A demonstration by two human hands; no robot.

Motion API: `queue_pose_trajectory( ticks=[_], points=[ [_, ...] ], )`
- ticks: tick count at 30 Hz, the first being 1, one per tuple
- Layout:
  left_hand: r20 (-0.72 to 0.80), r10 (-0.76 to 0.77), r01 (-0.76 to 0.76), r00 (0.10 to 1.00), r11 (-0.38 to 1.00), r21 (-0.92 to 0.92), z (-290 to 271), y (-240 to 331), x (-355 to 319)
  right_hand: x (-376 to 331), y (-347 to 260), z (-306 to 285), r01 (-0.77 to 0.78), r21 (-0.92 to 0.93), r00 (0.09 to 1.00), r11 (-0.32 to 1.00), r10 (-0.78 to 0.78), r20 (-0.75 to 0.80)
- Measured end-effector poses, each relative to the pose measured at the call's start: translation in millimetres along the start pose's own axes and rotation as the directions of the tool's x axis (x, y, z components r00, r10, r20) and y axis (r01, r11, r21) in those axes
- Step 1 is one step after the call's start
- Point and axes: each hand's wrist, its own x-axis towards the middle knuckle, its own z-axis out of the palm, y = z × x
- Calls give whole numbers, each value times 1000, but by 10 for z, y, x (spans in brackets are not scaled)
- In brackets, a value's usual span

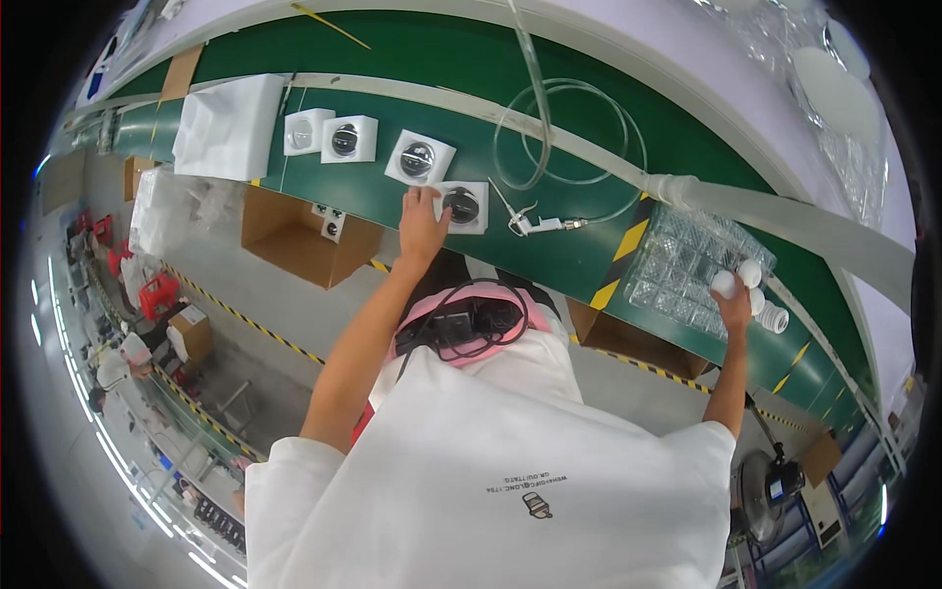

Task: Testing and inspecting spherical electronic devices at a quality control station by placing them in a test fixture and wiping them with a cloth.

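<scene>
My left hand [423,228] rests at the left edge of a white foam block [477,224] with a dark glossy dome in its middle. Its fingers are stretched out and its thumb lies apart, against the block. Just beyond the fingertips sits a second foam block [399,169] with a similar dome. Far to the right, my right hand [735,306] has its fingers closed on a small white round piece [723,284], over a clear plastic tray [677,270] with rows of compartments. Another white round piece [751,272] touches the area beside these fingers.
Two more foam blocks [348,139] and a large white foam slab [228,128] stand left on the green bench. An air blow gun [535,226] with a coiled clear hose lies right of the blocks. Below the bench is an open cardboard box [285,240]. A pale rail [805,231] crosses at right.
</scene>
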Motion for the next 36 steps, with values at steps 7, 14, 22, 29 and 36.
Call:
queue_pose_trajectory(
  ticks=[7, 14, 22, 29, 36],
  points=[
    [-70, -336, 322, 939, 933, -163, 239, -160, -110, -649, -924, 285, -330, 836, 939, 438, 241, 245],
    [239, -407, 463, 882, 844, -271, 530, -148, -53, -1015, -2376, 516, -369, 898, 924, 239, -9, 382],
    [169, -554, 557, 815, 671, -489, 620, -242, -46, -1021, -3086, 562, -347, 887, 877, 304, -229, 421],
    [272, -526, 584, 806, 626, -517, 779, -334, -9, -872, -3173, 321, -273, 909, 861, 316, -342, 377],
    [366, -473, 595, 801, 562, -575, 724, -426, 1, -630, -3006, 339, -398, 917, 814, -26, -471, 340]
  ],
)
